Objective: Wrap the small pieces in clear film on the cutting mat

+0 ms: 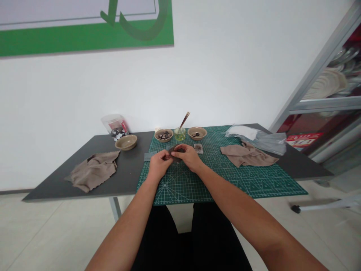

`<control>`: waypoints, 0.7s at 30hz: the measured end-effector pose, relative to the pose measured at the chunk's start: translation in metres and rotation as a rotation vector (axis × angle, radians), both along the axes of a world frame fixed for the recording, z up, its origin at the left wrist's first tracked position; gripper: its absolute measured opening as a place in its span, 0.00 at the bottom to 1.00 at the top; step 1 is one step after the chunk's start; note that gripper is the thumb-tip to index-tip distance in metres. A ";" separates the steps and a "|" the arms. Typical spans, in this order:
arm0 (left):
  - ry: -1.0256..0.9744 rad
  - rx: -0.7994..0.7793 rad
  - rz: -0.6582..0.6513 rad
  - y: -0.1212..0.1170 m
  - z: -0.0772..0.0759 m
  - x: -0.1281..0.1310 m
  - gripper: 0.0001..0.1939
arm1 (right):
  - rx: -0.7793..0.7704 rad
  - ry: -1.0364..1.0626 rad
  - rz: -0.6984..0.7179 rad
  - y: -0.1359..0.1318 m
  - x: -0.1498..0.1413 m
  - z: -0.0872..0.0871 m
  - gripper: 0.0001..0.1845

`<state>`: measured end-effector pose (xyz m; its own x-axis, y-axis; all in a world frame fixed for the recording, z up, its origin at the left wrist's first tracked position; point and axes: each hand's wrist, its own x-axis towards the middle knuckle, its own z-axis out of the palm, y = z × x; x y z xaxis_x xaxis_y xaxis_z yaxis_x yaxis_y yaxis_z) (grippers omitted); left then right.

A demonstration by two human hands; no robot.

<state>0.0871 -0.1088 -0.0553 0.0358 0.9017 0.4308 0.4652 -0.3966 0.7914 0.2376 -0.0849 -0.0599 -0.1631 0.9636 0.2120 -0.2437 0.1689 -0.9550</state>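
Above the green cutting mat [188,188], my two hands meet in front of the bowls. My right hand [186,155] is closed on a dark brown piece [177,148], thumb on its near face; its exact kind is unclear. My left hand [161,162] is closed at the left edge of that piece, with fingertips pinched together. What the left fingertips grip is too small to make out. A grey flat strip [149,156] lies by the left wrist. Just right of the hands is a small white square with dark smudges [198,148].
Behind the hands stand a bowl of dark chips [164,135], a glass jar [179,134] holding thin sticks, and a bowl with a few pieces [197,133]. Brown cloths [94,171] lie either side. A tan bowl [126,142], a tipped clear tub [115,126] and a plastic bag [256,137] sit farther out.
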 end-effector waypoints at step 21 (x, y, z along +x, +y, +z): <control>-0.324 -0.032 -0.017 -0.005 0.004 0.002 0.10 | -0.076 0.037 -0.006 0.009 0.010 0.000 0.17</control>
<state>0.0895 -0.1134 -0.0513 -0.0834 0.9154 0.3937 0.1806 -0.3746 0.9094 0.2471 -0.0757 -0.0601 -0.1513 0.9779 0.1444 -0.2780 0.0981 -0.9556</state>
